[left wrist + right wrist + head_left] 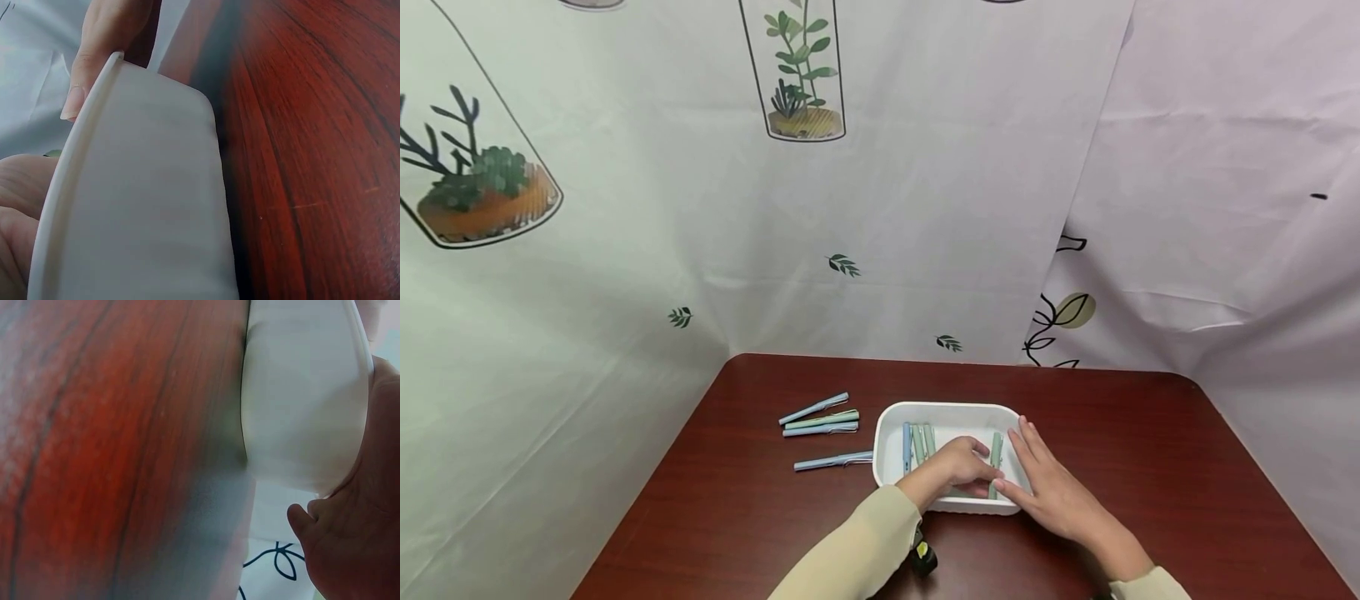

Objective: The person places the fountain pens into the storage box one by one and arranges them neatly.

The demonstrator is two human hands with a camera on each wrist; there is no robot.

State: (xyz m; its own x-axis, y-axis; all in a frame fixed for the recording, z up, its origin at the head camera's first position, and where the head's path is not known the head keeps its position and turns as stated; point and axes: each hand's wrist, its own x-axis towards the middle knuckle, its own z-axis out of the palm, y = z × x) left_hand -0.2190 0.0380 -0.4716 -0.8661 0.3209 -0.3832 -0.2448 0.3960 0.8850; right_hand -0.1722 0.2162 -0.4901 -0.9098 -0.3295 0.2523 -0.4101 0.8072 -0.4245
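Note:
A white tray (951, 504) on the table holds a blue pen (907, 447) and green pens (923, 442) side by side at its left. Another green pen (996, 450) lies lengthwise near the tray's right end. My left hand (958, 467) reaches over the front rim into the tray, its thumb and fingertips right at that green pen; I cannot tell whether they pinch it. My right hand (1056, 492) rests along the tray's right rim with straight fingers, thumb tip close to the same pen. In the right wrist view the right hand (356, 531) lies against the tray's wall (306, 394).
Left of the tray on the dark red table (722, 517) lie blue pens (822, 429) and a green pen (805, 422). One blue pen (831, 462) reaches up to the tray's left wall. Printed white cloth (887, 208) hangs behind the table.

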